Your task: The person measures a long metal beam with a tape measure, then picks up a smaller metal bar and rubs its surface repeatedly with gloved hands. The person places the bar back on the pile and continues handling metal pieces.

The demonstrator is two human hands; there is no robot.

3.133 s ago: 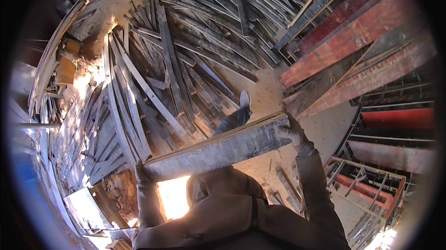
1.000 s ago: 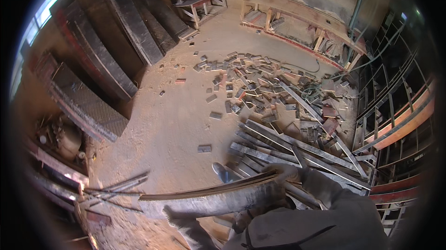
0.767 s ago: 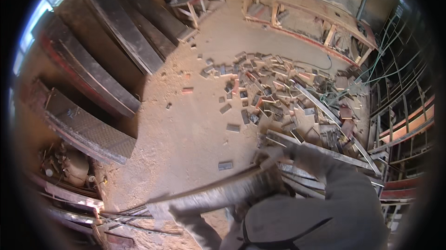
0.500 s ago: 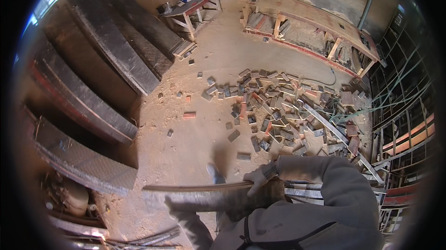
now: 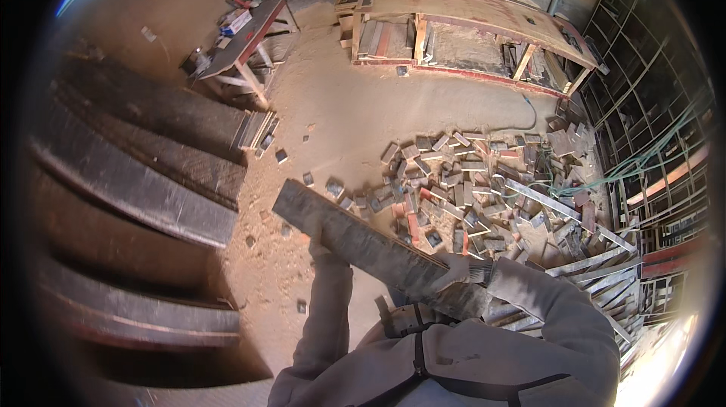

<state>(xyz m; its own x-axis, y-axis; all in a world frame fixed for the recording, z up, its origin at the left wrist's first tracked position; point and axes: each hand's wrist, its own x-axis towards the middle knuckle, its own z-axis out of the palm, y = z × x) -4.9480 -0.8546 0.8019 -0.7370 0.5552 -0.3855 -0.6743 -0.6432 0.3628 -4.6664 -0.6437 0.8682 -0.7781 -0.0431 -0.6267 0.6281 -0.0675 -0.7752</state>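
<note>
A long bundle of dark-faced wooden planks (image 5: 370, 244) slants across in front of my body, its far end up and to the left. My right hand (image 5: 454, 268), in a pale glove, is closed over the upper edge near the close end. Toward the far end my left hand (image 5: 321, 245) grips the lower edge; its fingers are blurred and partly hidden. The near end of the bundle rests close against my jacket. Beyond it, short wood offcuts (image 5: 454, 180) lie heaped on the dusty floor.
Large stacks of dark boards (image 5: 136, 180) line the left side. A small table (image 5: 246, 36) stands far left, a long wooden workbench (image 5: 469, 13) at the back. To the right are a metal rack (image 5: 643, 82), a green hose (image 5: 605, 178) and long strips (image 5: 597, 262) on the floor.
The planks have swung from lying crosswise to slanting away, far end forward and raised. My left hand has moved up and forward with them. The view has turned toward the right.
</note>
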